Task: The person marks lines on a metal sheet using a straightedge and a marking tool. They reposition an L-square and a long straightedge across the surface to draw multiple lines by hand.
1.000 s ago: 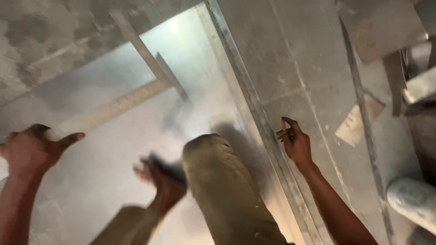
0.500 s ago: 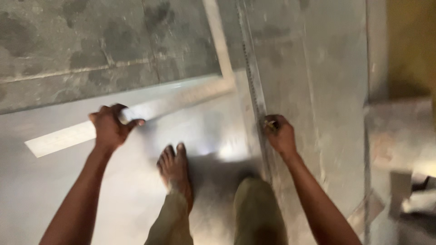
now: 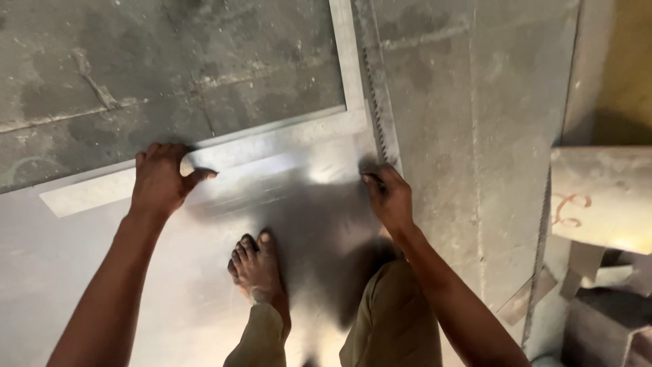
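Sheet metal (image 3: 102,272) lies flat on the concrete floor (image 3: 475,136), shiny, filling the lower left of the view, with its far edge running from lower left up to the right. A flat metal square (image 3: 272,146) rests along that edge; its long arm follows the edge left to right, and its shorter arm (image 3: 343,54) points away from you, up the frame. Your left hand (image 3: 159,180) presses down on the long arm, fingers curled over its far side, thumb spread toward the right. Your right hand (image 3: 388,197) sits at the sheet's right edge, just below the corner of the square, fingers bent close together; whether they pinch a small tool cannot be told. A toothed strip (image 3: 377,102) runs lengthwise beside the short arm. Your bare foot (image 3: 255,268) stands on the sheet between your arms.
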Motion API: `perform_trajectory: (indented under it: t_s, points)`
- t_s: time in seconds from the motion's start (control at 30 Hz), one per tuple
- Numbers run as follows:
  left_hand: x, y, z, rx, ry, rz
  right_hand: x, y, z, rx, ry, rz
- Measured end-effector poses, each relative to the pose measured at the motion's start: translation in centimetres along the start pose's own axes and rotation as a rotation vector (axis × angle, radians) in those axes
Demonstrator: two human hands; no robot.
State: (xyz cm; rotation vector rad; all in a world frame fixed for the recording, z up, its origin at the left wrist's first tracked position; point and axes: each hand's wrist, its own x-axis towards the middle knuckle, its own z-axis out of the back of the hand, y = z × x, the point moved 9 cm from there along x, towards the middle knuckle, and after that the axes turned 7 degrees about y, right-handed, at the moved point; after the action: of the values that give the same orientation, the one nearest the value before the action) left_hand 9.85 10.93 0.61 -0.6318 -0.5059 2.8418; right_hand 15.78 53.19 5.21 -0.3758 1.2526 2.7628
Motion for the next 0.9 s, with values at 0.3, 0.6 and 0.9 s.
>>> perform_trajectory:
  t_s: [0.3,0.6,0.9]
  points:
    - [1.3,-1.1,0.9,0.048,0.049,-0.039,-2.8,2.9,-1.1,-0.091,-0.006,0.125]
    - [1.0,-0.7,0.5,0.006,0.067,-0.001,-1.3,2.6,-0.3,-0.173,0.014,0.115]
    - [0.9,-1.4,1.0,0.047,0.036,-0.020,1.8,3.4,-0.1,-0.159,0.001,0.168]
